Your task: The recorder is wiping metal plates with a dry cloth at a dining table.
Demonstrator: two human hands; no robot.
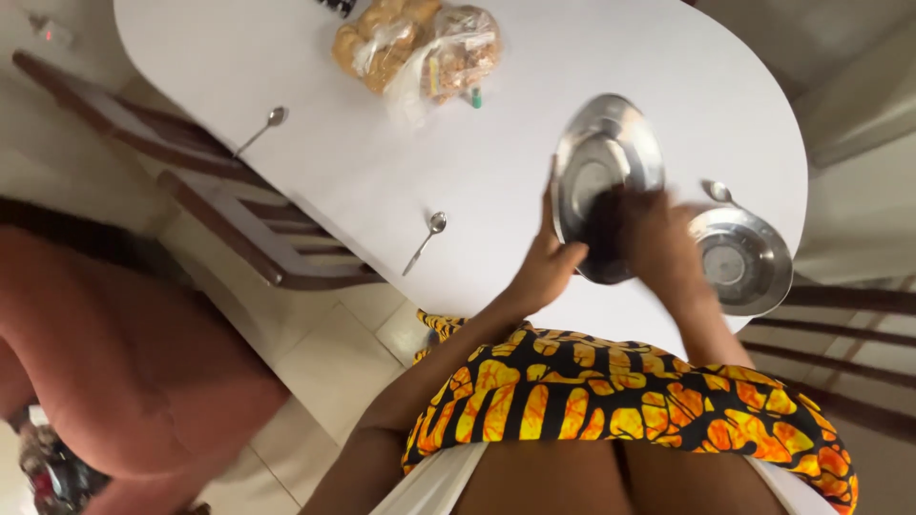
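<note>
While both hands work on it, a round steel plate (601, 162) is tilted up on edge over the right part of the white oval table (286, 57), its shiny face toward the camera. Left hand (551, 262) has fingers wrapped on the plate's near-left rim, closed on it. Right hand (658, 243) presses against the plate's lower right face, blurred; cannot tell if it is clamped on the rim or just laid flat. Just right of the plate, a second steel plate (742, 259) lies flat at the table's near-right edge, a spoon (718, 193) beside its far rim. Left of the hands, another spoon (426, 241) near the table edge. Farther left, a third spoon (262, 129). Far side, middle: clear bags of bread rolls (420, 43). Wooden chairs (248, 215) on the left.
</note>
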